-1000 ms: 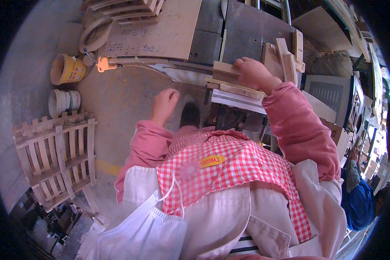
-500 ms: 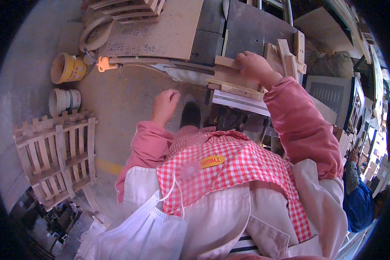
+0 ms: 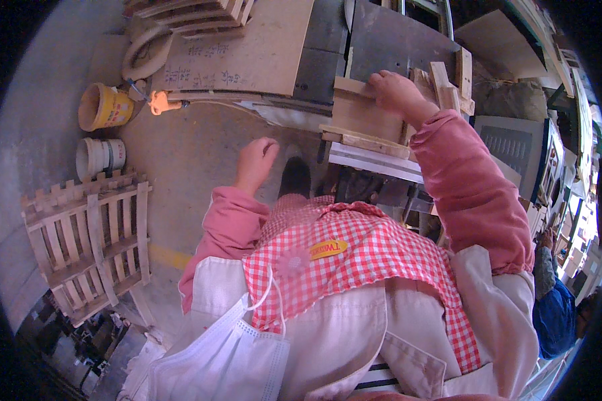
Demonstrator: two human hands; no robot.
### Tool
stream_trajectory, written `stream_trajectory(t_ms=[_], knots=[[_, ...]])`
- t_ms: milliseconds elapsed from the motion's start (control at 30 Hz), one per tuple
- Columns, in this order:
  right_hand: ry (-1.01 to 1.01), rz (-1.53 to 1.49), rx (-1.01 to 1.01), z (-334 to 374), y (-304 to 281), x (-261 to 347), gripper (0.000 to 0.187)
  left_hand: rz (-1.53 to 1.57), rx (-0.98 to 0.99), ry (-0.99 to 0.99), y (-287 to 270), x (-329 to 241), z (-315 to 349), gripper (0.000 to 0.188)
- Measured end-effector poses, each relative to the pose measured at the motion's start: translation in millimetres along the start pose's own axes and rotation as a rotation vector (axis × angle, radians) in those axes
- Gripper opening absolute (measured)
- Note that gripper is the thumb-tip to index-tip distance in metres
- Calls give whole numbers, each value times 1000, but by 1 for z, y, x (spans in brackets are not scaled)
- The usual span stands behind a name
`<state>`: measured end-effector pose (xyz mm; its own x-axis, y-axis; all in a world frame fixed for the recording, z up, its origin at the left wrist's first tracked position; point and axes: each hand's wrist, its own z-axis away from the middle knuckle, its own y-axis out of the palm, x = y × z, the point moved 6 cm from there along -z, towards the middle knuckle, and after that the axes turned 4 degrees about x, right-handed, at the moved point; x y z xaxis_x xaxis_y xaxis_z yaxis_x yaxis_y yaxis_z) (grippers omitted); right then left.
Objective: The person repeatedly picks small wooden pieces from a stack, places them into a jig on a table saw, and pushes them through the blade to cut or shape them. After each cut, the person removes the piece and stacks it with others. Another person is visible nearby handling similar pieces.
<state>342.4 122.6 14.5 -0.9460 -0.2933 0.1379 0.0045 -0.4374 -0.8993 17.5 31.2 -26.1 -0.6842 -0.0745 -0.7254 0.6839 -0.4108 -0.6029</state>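
My right hand (image 3: 400, 95) is curled over the far edge of a wooden jig (image 3: 356, 117), its fingertips gripping a wooden strip (image 3: 352, 85) there. The jig is a flat board with a rough batten (image 3: 368, 142) along its near side. It lies on a dark metal machine table (image 3: 404, 43). Short wooden blocks (image 3: 441, 81) stand just right of my hand. Away from the machine, my left hand (image 3: 255, 164) hangs over the floor with its fingers curled in, and nothing shows in it.
A large board (image 3: 247, 63) with handwriting lies left of the machine, slatted wood stacked on it. An orange clamp-like object (image 3: 159, 101) hangs at its corner. Yellow (image 3: 104, 107) and white buckets (image 3: 100, 157) and a wooden pallet (image 3: 90, 244) stand left. Another person (image 3: 555, 314) is far right.
My right hand and the wooden jig have shifted slightly forward and to the right, along with the silver rail. My left hand has hardly moved.
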Motion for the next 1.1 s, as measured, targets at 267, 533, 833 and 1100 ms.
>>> stream_trajectory(t_ms=[267, 533, 833, 1100], knots=[[-95, 85, -155, -22, -11, -15, 21, -29, 18, 4, -4, -9, -5, 28], [15, 13, -86, -28, -21, -35, 26, 212, 126, -15, -2, -38, -31, 31], [-6, -83, 13, -38, -17, -47, 20, 391, 91, 40, 8, -96, -115, 35], [-154, 193, 46, -28, -16, -43, 34, 125, -20, 39, 33, -143, -166, 37]])
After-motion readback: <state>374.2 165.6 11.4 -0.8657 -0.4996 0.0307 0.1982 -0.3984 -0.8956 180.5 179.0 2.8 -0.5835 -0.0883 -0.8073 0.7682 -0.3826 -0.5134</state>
